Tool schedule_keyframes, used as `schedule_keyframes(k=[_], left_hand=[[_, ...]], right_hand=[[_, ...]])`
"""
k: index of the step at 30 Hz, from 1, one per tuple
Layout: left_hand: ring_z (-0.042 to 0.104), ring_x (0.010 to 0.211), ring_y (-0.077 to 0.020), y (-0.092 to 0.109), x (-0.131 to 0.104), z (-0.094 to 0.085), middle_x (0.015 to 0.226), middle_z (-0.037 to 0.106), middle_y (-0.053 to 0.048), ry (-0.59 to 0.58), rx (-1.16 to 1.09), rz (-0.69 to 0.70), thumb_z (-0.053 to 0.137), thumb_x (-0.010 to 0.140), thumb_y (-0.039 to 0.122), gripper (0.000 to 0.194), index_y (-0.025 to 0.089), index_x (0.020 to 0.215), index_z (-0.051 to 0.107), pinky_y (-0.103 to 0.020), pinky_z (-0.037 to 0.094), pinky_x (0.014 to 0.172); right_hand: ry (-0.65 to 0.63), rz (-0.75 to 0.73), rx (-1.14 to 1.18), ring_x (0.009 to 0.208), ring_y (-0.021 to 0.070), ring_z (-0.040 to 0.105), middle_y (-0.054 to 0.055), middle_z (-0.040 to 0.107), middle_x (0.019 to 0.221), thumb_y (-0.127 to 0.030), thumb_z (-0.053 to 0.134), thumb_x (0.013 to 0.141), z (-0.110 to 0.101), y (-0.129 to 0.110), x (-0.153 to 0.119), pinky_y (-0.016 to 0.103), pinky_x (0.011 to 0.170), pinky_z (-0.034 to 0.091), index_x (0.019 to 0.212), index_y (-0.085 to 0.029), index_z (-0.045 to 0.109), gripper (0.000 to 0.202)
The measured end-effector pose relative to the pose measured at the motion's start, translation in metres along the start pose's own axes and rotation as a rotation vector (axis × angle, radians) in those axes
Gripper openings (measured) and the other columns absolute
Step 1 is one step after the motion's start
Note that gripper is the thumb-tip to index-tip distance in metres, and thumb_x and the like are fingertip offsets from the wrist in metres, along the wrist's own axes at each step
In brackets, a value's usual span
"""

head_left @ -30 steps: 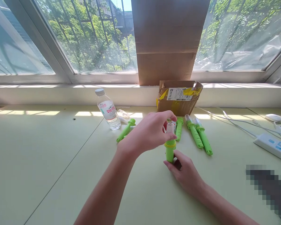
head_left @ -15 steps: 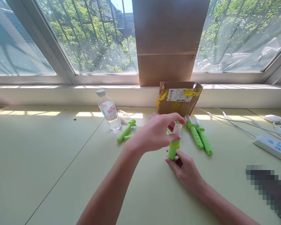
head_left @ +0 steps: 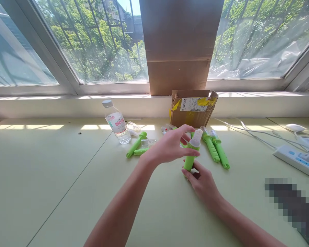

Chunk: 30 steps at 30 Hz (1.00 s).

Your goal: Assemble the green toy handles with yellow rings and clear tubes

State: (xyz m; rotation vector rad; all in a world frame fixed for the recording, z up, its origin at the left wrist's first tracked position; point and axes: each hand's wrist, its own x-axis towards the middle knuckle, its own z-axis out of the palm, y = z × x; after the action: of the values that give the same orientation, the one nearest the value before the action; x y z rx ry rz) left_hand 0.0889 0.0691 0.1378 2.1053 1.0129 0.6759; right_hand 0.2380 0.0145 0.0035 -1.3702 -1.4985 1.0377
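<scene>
A bright green-handled tool (head_left: 189,162) with a translucent, ribbed, tapering top (head_left: 196,138) stands nearly upright, leaning a little right. My right hand (head_left: 203,181) grips the lower end of the handle between thumb and fingers. From the left, my left hand (head_left: 171,145) curls round the collar below the top, its thumb across the front; its other fingertips are partly hidden behind the tool. Two similar green tools with clear caps (head_left: 211,147) lie just to the right. More green handles (head_left: 136,145) and clear caps (head_left: 148,142) lie beyond my left forearm, some partly covered by it.
A water bottle (head_left: 117,123) stands at the back left, near a clear plastic piece (head_left: 134,126). An open cardboard box (head_left: 192,115) sits against the wall below the window. At right are a white power strip (head_left: 295,159), cables (head_left: 249,129) and a pixelated dark object (head_left: 293,202).
My left hand has slid down from the translucent top to the collar, so more of the top shows. My right hand keeps its hold on the handle. The view has shifted slightly.
</scene>
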Motion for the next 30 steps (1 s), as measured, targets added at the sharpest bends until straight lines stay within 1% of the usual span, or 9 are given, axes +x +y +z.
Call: schedule_keyframes(k=[3,7,11,14,16,19,22,25,30], left_hand=[[0.056,0.102,-0.0202,-0.007,-0.002,-0.004,0.106,0.060,-0.003,-0.093,0.013,-0.017,0.074,0.064,0.043,0.069,0.028,0.125,0.045,-0.032,0.048,0.082],[0.050,0.114,-0.0213,-0.022,0.000,-0.005,0.118,0.056,-0.003,-0.127,0.098,0.005,0.071,0.067,0.038,0.063,0.028,0.124,0.046,-0.032,0.045,0.088],[0.049,0.114,-0.0235,-0.044,0.008,0.005,0.120,0.055,-0.006,-0.021,0.319,-0.015,0.056,0.077,0.025,0.042,0.024,0.119,0.051,-0.035,0.042,0.092],[0.046,0.116,-0.0271,-0.057,0.015,0.015,0.119,0.053,-0.008,0.026,0.493,-0.068,0.055,0.079,0.028,0.036,0.023,0.115,0.052,-0.041,0.040,0.094],[0.044,0.117,-0.0287,-0.063,0.018,0.023,0.123,0.049,-0.010,0.064,0.560,-0.088,0.055,0.079,0.037,0.042,0.022,0.117,0.049,-0.043,0.038,0.096],[0.044,0.117,-0.0313,-0.069,0.020,0.032,0.127,0.045,-0.013,0.103,0.625,-0.111,0.060,0.074,0.051,0.061,0.020,0.123,0.043,-0.046,0.035,0.097],[0.046,0.113,-0.0331,-0.074,0.020,0.040,0.125,0.046,-0.015,0.099,0.688,-0.127,0.064,0.068,0.054,0.069,0.018,0.123,0.042,-0.048,0.034,0.095],[0.047,0.112,-0.0328,-0.078,0.021,0.047,0.120,0.049,-0.015,0.104,0.740,-0.119,0.063,0.068,0.054,0.067,0.018,0.121,0.043,-0.050,0.031,0.097],[0.046,0.113,-0.0314,-0.082,0.022,0.054,0.117,0.051,-0.014,0.125,0.798,-0.103,0.058,0.076,0.042,0.043,0.017,0.111,0.050,-0.052,0.025,0.101]], right_hand=[[0.024,-0.001,0.029,0.052,0.0092,0.041,0.000,0.056,0.076,-0.040,0.055,0.081,-0.001,-0.001,0.000,0.025,0.050,0.038,0.087,-0.018,0.054,0.022],[0.009,-0.001,0.055,0.054,0.0096,0.041,0.000,0.055,0.079,-0.041,0.052,0.083,-0.001,-0.004,-0.002,0.025,0.052,0.039,0.087,-0.019,0.053,0.023],[0.013,0.018,0.052,0.057,0.0113,0.045,0.004,0.058,0.087,-0.044,0.052,0.083,-0.001,-0.005,-0.002,0.025,0.050,0.039,0.089,-0.018,0.053,0.026],[0.013,0.020,0.049,0.056,0.0110,0.046,0.005,0.060,0.090,-0.042,0.053,0.082,0.000,-0.006,-0.002,0.024,0.048,0.037,0.087,-0.018,0.054,0.025],[0.010,0.016,0.054,0.055,0.0106,0.046,0.004,0.060,0.088,-0.040,0.054,0.081,-0.001,-0.006,-0.002,0.024,0.048,0.037,0.084,-0.018,0.054,0.022],[0.009,0.005,0.051,0.055,0.0106,0.046,0.003,0.059,0.084,-0.038,0.054,0.081,-0.001,-0.007,-0.002,0.024,0.049,0.037,0.082,-0.018,0.053,0.020],[0.011,-0.006,0.038,0.054,0.0102,0.045,0.002,0.060,0.084,-0.039,0.055,0.081,-0.001,-0.007,-0.001,0.024,0.050,0.037,0.083,-0.019,0.054,0.020],[0.012,-0.013,0.023,0.054,0.0106,0.045,0.003,0.061,0.086,-0.041,0.055,0.081,-0.001,-0.007,-0.001,0.024,0.049,0.036,0.083,-0.018,0.054,0.023],[0.006,-0.022,0.008,0.054,0.0104,0.043,0.003,0.060,0.085,-0.041,0.055,0.081,0.000,-0.007,-0.002,0.024,0.049,0.034,0.079,-0.018,0.052,0.023]])
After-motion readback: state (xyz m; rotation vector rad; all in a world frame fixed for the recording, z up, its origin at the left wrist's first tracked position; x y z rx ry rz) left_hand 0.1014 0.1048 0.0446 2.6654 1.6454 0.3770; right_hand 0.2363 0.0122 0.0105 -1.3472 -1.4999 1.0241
